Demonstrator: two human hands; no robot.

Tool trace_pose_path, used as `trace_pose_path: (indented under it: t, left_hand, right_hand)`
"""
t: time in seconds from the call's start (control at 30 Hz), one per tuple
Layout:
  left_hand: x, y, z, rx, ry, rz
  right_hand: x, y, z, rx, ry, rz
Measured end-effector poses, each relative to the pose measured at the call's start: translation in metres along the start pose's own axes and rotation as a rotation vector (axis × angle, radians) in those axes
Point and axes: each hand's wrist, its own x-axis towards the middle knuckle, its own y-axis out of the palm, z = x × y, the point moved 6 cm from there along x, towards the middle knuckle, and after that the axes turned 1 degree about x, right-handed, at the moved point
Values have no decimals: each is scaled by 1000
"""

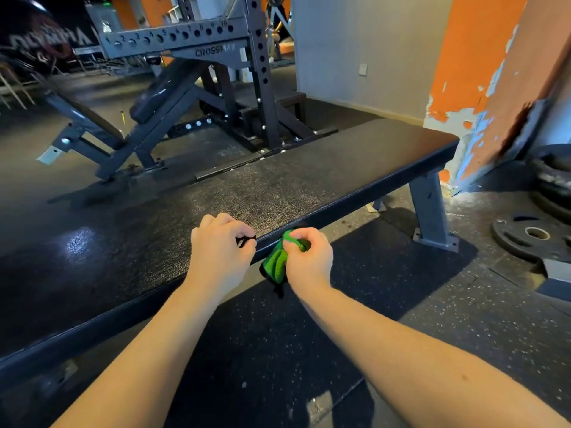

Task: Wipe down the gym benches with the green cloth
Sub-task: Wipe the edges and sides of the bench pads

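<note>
A long flat black bench (pixel 309 168) runs diagonally from the lower left to the upper right. The green cloth (pixel 276 259), bunched up with a dark edge hanging down, sits against the bench's near side edge. My right hand (pixel 309 257) grips the cloth with curled fingers. My left hand (pixel 221 245) hovers over the bench's near edge, fingers curled, pinching a small dark piece that I cannot identify; it may be a corner of the cloth.
A dark incline bench (pixel 83 115) and a grey rack (pixel 216 44) stand behind. Weight plates (pixel 534 236) lie on the speckled rubber floor at right, beside a peeling orange pillar (pixel 469 88). The bench's grey leg (pixel 431 208) stands at right.
</note>
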Motion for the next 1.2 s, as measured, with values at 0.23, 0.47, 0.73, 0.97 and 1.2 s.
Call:
trace_pose_path:
  t: [0.23,0.47,0.73,0.97,1.2]
  left_hand:
    - [-5,-8,16,20,-17,34]
    - [-4,-8,19,-3,-12,23]
    - [-7,-11,20,8,-8,44]
    - [-8,-12,18,-3,-13,36]
    - [-15,-12,22,1,-19,47]
  right_hand:
    - [23,-27,10,154,106,-255]
    - [-19,10,12,35,-6,-17]
    - [17,-27,34,70,-42,-199]
    - [-19,11,42,-116,-273,124]
    - [13,-25,25,49,23,-170]
